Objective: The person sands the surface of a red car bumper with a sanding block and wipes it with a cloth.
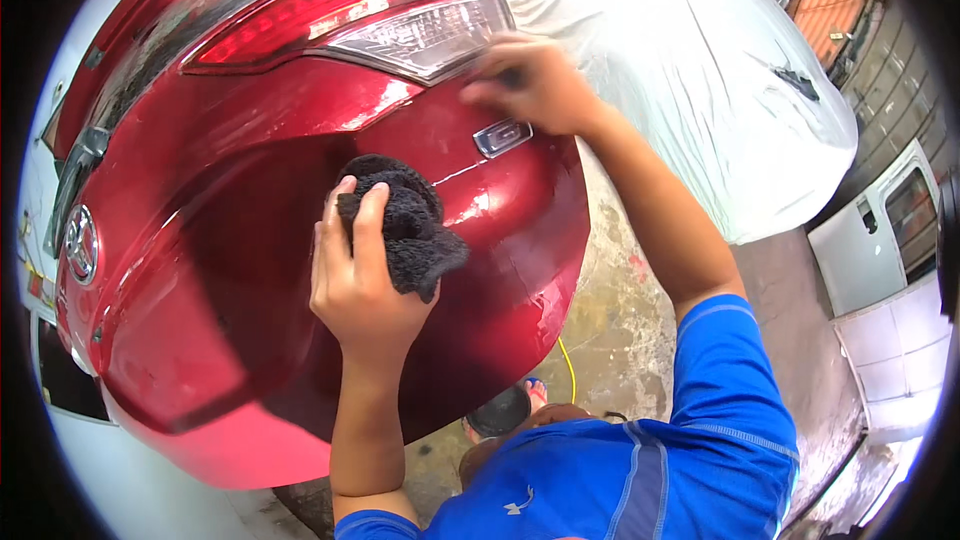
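A black fluffy cloth [408, 215] is bunched in my left hand [362, 275], pressed against the glossy red trunk lid [190, 310] of a car. My right hand [540, 85] hovers by the lower corner of the red and clear tail light [420, 25]. Its fingers are curled in, and a dark patch shows between them that I cannot make out. Just below that hand sits a small chrome badge [503, 138]. Farther left on the lid are a round chrome emblem [80, 245] and a dark handle-like part [75, 185].
A large shape under a pale plastic cover [690, 70] stands at the upper right. Beyond it, a white vehicle door [880, 240] leans on the right. A yellow cord [571, 375] runs over the stained concrete floor [625, 330] near a black round object [500, 412] by my feet.
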Motion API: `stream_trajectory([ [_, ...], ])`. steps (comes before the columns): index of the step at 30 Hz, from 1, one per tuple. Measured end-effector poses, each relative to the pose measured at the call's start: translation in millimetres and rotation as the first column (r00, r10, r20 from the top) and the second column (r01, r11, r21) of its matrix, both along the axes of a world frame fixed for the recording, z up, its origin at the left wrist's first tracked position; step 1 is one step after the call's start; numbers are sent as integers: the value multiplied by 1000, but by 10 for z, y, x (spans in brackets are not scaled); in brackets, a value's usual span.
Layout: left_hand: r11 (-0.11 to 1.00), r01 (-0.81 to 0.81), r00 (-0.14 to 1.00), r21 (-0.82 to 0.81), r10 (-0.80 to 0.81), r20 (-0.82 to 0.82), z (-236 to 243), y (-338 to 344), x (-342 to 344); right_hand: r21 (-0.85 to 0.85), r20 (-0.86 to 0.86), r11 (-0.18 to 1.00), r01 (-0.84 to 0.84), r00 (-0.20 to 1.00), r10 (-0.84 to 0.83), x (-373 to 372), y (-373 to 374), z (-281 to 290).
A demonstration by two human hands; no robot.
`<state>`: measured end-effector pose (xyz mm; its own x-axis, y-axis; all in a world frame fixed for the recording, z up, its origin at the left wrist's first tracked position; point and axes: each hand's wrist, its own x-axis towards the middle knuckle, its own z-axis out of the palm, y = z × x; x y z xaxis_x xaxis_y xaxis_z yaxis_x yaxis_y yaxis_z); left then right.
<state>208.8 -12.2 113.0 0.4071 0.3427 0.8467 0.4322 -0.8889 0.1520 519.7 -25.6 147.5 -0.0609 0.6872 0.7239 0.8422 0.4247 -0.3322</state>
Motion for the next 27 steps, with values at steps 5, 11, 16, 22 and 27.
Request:
stream_trajectory([
  [5,998,43,999,-43,-44,-11,-19,-5,-40,-146,32,989,-9,999,14,189,-66,25],
  [11,999,15,1000,-41,-15,4,-44,6,-32,-4,283,967,-256,927,247,-364,63,136],
  [16,1000,0,1000,-4,0,16,8,-9,17,-96,-31,995,-1,1000,-2,474,-247,19],
  [22,1000,-12,1000,-21,13,11,-63,0,-14,-44,42,996,-76,996,78,219,-43,-23],
  [27,1000,-26,999,3,26,20,-79,23,-8,165,328,968,-189,936,126,-245,129,56],
])
